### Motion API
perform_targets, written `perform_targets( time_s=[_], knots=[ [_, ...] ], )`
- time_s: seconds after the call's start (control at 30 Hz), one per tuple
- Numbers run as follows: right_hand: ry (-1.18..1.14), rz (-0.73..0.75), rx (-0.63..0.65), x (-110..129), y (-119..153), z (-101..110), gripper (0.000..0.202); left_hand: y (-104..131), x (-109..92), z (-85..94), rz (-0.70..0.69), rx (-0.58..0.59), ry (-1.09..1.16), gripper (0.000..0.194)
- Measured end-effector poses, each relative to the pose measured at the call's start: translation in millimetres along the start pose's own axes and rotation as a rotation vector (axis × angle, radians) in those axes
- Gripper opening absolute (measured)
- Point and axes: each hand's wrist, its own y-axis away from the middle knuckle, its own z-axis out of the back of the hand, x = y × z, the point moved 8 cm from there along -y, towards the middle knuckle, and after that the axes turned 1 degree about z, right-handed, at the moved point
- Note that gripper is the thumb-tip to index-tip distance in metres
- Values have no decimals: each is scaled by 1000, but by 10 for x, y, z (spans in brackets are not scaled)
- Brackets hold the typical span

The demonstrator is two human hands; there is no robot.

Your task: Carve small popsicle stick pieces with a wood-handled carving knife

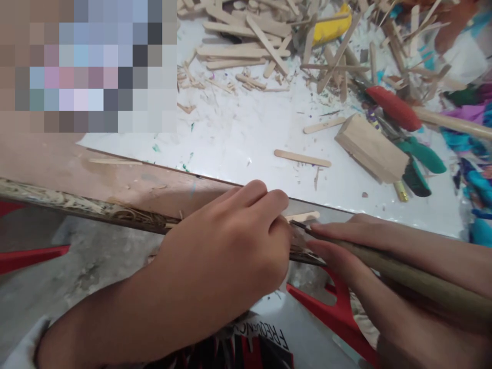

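Note:
My left hand (230,236) is closed at the table's near edge, its fingers curled down. A pale wooden craft stick (305,217) sticks out past its fingertips; the rest is hidden under the hand. From the right, my right hand (361,287) grips a long round wooden handle (400,274) between thumb and fingers. A thin dark metal tip (299,224) projects from that handle and reaches the craft stick close to my left fingers. Exactly what kind of tool it is cannot be made out.
On the white board (230,138) lie a loose craft stick (302,158), a wooden block (372,148), red-handled (395,108) and green-handled (425,154) tools. A heap of craft sticks (242,51) and a yellow object (332,25) are behind. Red plastic chair parts (338,312) stand below.

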Motion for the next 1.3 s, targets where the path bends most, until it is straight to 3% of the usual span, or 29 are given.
perform_targets(
  time_s=[0.13,0.3,0.47,0.6,0.7,0.83,1.07,1.3],
  knots=[
    [6,-16,-9,24,-9,3,29,1,7,-9,5,4,6,37],
    [41,196,63,256,39,-181,24,22,-10,-25,-13,-53,-32,33],
    [3,118,-157,143,255,-251,16,5,-30,18,-49,-95,-62,32],
    [-205,-121,-275,-78,302,-130,8,-6,-15,17,-33,-35,-89,31],
    [-234,-202,-247,-126,251,-20,8,19,-18,1,-49,-51,-78,32],
    [-245,-113,-129,-30,182,-26,10,43,-15,-20,-50,-81,-59,32],
    [-275,-58,-237,8,378,-27,28,-3,-47,51,-35,-47,-84,36],
    [-265,-158,-221,-83,445,-21,22,-9,-43,60,-14,-38,-85,40]
  ],
)
